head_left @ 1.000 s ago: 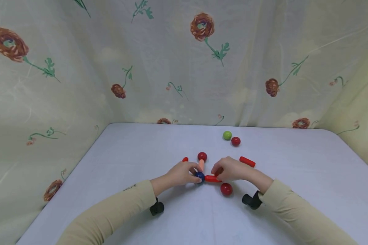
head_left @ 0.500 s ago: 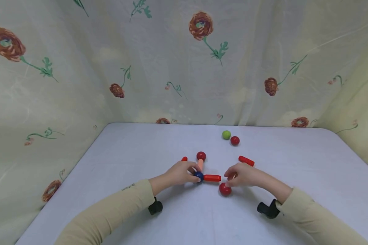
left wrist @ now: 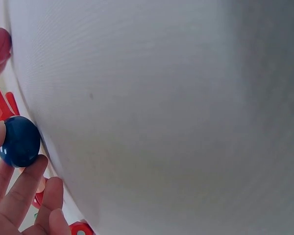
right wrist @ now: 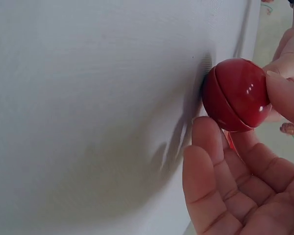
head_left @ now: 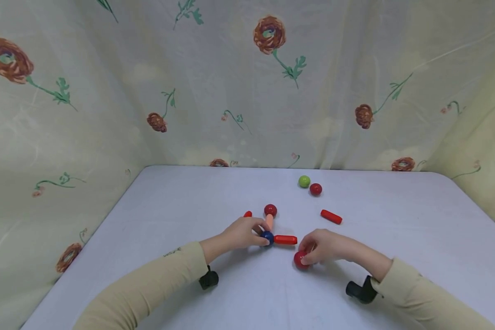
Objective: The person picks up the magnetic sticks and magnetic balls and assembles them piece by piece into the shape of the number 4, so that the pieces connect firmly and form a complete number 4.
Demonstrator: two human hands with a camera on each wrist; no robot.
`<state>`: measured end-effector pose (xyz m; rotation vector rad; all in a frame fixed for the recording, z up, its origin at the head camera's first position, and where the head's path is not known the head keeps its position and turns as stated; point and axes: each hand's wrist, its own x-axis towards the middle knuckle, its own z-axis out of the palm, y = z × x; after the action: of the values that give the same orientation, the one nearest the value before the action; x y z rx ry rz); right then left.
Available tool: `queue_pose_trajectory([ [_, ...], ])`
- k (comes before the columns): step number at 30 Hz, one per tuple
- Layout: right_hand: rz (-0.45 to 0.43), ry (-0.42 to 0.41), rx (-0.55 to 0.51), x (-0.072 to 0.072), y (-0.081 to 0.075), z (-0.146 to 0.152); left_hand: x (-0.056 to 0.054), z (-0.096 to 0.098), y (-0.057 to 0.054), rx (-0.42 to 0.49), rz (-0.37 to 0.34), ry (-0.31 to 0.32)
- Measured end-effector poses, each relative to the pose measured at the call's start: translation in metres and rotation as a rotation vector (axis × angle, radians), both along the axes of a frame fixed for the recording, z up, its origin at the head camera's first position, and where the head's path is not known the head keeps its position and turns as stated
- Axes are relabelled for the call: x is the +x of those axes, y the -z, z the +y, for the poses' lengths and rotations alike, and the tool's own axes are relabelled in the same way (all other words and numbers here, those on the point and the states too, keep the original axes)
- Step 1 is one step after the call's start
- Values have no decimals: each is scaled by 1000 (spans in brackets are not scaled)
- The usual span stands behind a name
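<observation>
My left hand [head_left: 241, 233] pinches a blue ball [head_left: 267, 238] between thumb and fingers, low over the white cloth. A red rod [head_left: 285, 239] points rightward from the ball. Running away from it at the back is a peach rod [head_left: 269, 222] with a dark red ball [head_left: 270, 210] at its far end. Just right of the red rod, my right hand [head_left: 327, 246] grips another red ball [head_left: 299, 261] with thumb and fingertips. The right wrist view shows that red ball [right wrist: 237, 95] close to the cloth, a seam running around it.
A green ball [head_left: 304, 181] and a red ball [head_left: 315, 189] lie near the table's back edge. A loose red rod [head_left: 331, 217] lies beyond my right hand. The tip of another red piece [head_left: 248, 214] shows behind my left hand. A flowered curtain [head_left: 313, 114] hangs behind the table.
My right hand has left the red rod's end, moved right and toward me, and taken hold of the near red ball. My left hand stays on the blue ball.
</observation>
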<state>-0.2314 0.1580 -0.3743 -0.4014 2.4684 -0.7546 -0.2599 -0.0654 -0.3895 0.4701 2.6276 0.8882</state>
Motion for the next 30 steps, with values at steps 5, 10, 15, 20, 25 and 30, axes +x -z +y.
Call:
queue_pose_trajectory([
  [5,-5,3,-17,2,1,0,0,0,0,2,-1,0],
  [10,3,-1,-30,2,1,1,0,0,0,4,-1,3],
  [15,43,-6,-41,1,0,5,-1,0,1,1,5,9],
  [20,65,9,-53,-5,-1,11,-1,-1,2,5,6,14],
  [25,96,9,-62,-11,1,14,-1,-1,1,9,7,16],
  [30,134,23,-78,-14,1,14,-1,-1,2,7,5,16],
])
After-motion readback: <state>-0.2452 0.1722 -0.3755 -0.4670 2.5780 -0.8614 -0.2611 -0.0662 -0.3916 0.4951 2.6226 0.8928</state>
